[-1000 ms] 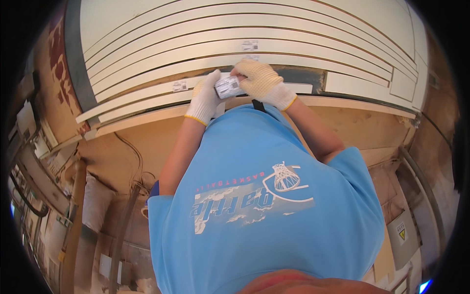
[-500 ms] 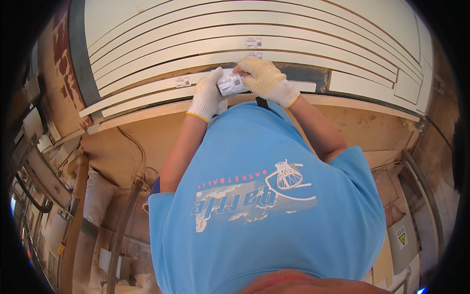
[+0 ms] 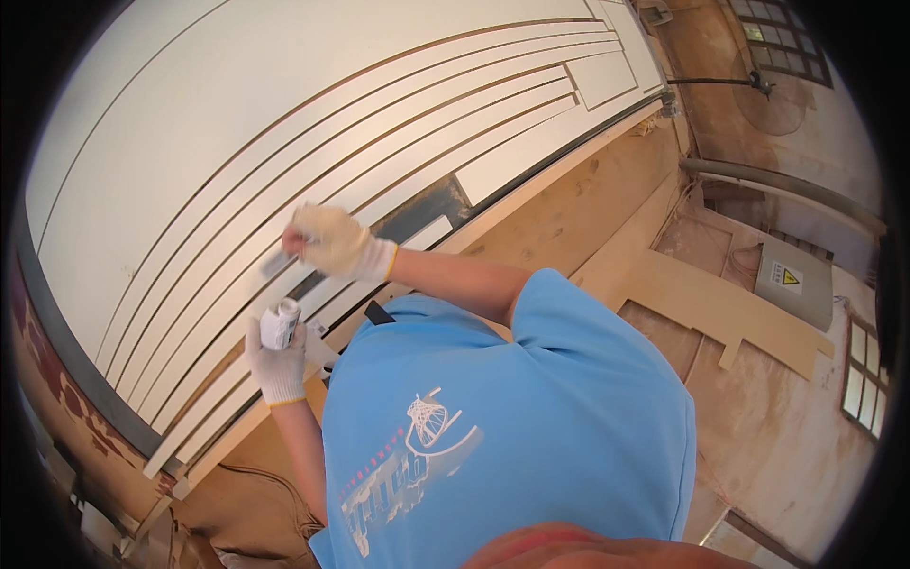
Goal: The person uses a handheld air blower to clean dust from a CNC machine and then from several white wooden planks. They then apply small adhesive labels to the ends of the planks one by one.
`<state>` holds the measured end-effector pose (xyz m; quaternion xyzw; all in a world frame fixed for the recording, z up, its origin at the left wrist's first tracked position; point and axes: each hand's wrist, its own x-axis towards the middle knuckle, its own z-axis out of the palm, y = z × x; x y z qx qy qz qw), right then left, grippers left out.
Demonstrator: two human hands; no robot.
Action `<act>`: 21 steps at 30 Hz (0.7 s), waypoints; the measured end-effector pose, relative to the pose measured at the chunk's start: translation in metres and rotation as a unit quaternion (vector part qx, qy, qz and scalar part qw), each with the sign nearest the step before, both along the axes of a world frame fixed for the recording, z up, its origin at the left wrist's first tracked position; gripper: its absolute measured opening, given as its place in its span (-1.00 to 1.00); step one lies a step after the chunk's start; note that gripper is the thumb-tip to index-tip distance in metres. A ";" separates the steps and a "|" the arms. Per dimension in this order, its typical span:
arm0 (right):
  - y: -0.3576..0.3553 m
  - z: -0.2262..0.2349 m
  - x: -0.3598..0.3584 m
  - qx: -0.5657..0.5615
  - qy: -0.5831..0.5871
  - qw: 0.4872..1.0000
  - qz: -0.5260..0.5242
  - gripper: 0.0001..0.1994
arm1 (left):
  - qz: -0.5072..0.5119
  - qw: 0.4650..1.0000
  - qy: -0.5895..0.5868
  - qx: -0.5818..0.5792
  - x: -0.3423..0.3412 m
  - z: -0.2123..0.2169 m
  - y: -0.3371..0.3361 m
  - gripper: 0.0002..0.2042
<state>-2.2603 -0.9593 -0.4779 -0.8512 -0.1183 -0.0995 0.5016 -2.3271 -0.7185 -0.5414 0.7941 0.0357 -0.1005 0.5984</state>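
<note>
My left hand [image 3: 276, 365], in a white knit glove with a yellow cuff edge, holds a small roll of white printed labels [image 3: 280, 327] near the front edge of the worktable. Farther out, my right hand [image 3: 336, 245], gloved the same way, reaches over the cut white strips [image 3: 398, 156]. Its bare-looking fingertips are pinched at a blurred, greyish-white label [image 3: 276, 265] just above the strips. Whether that label touches a strip I cannot tell. Another printed label [image 3: 317, 328] lies by the front strips, partly hidden behind the left hand and roll.
A large white panel [image 3: 152, 114] spreads beyond the strips. Dark table surface [image 3: 422, 209] shows in a gap between pieces. A wooden rail [image 3: 569, 171] runs along the front edge. At the right are a grey box with a yellow warning sign [image 3: 794, 283] and a pale cut-out board [image 3: 701, 303].
My view has swung round to the right. My hands have parted: the left keeps the label roll, while the right has moved away from it, out over the strips, with a label.
</note>
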 end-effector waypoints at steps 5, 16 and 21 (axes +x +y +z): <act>-0.036 0.004 0.074 -0.002 0.121 0.988 -0.092 -0.83 | 0.186 0.902 0.188 -0.341 -0.011 0.025 0.047 -0.54; -0.150 -0.006 0.128 -0.290 0.165 0.920 -0.206 -0.74 | 0.122 0.824 0.246 -0.495 0.008 -0.011 0.044 -0.41; -0.125 0.004 0.142 -0.290 0.141 0.919 -0.225 -0.73 | 0.106 0.815 0.212 -0.530 -0.004 0.029 0.037 -0.74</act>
